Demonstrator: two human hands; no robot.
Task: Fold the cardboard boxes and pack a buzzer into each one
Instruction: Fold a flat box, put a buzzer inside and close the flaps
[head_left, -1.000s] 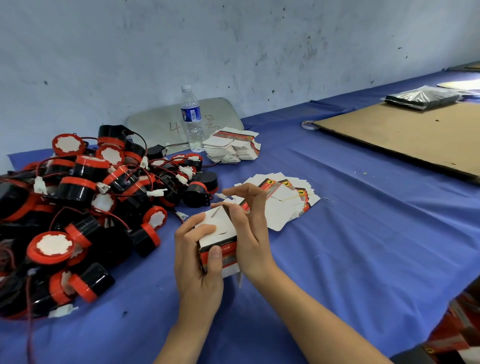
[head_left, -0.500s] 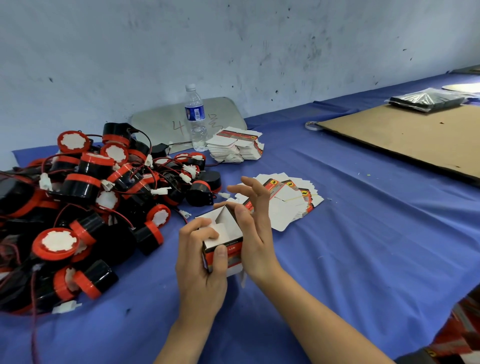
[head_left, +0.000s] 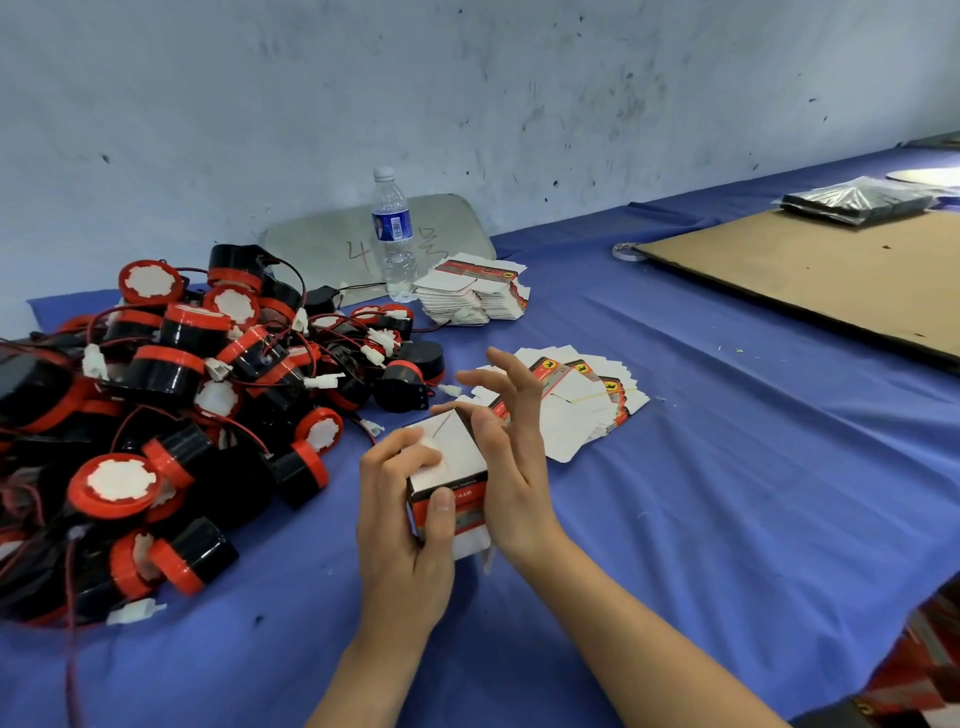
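Blue-clothed bench (head_left: 727, 519), centre: light, crushable cardboard box (head_left: 457, 452), left hand (head_left: 400, 535) clamped round its walls, right hand (head_left: 511, 467) spread, seemingly pressing one side; hold at edges.

Left hand (head_left: 400, 525) grips a small cardboard box (head_left: 452, 457) above the desk (head_left: 727, 493): thumb on the red-banded front, fingers curled over the white top. Right hand (head_left: 511, 467) has its palm against the box's right side, fingers spread and lifted. Top flaps look folded in.

Pile of black-and-red buzzers (head_left: 156, 405) with red wires and white connectors sits to the left, just beside the hands. Fanned flat box blanks (head_left: 587, 410) lie just behind the right hand. Second blank stack (head_left: 472, 293) is further back, beside a water bottle (head_left: 393, 234) standing in front of a grey panel (head_left: 322, 244). Brown cardboard sheet (head_left: 810, 275) lies far right with a dark bagged pack (head_left: 857, 200) at its far edge.
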